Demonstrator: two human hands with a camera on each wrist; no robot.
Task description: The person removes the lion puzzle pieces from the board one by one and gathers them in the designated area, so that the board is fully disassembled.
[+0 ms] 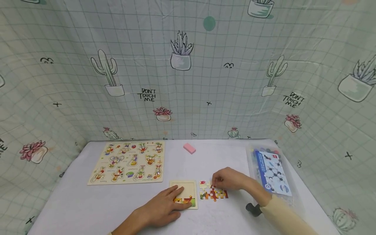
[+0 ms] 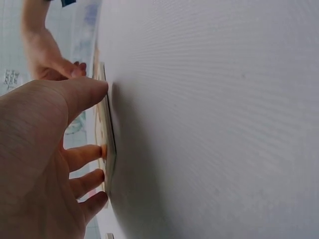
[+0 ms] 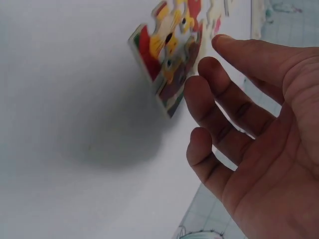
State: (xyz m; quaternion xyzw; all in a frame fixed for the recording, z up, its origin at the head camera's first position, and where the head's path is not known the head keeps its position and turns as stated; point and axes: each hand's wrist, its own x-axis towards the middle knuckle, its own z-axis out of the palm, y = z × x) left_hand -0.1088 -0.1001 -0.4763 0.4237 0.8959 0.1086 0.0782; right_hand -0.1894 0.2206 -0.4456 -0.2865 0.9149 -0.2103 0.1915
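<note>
I see the left hand (image 1: pixel 161 205) on the tray (image 1: pixel 188 188), fingers spread; just right, loose pieces (image 1: pixel 213 195) lie on the worktop (image 1: pixel 226 222) by the right hand's (image 1: pixel 230 179) bent fingers, whether pinching I cannot tell. Pieces seem light, stiff: best held by opposite edges

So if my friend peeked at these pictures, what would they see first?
Probably the big backdrop behind the table, with its drawn cacti and "Don't touch me" words. Next might be the left hand resting on a small puzzle tray, and the right hand at the bright pieces beside it. The big picture board lies towards the table's far left.
</note>
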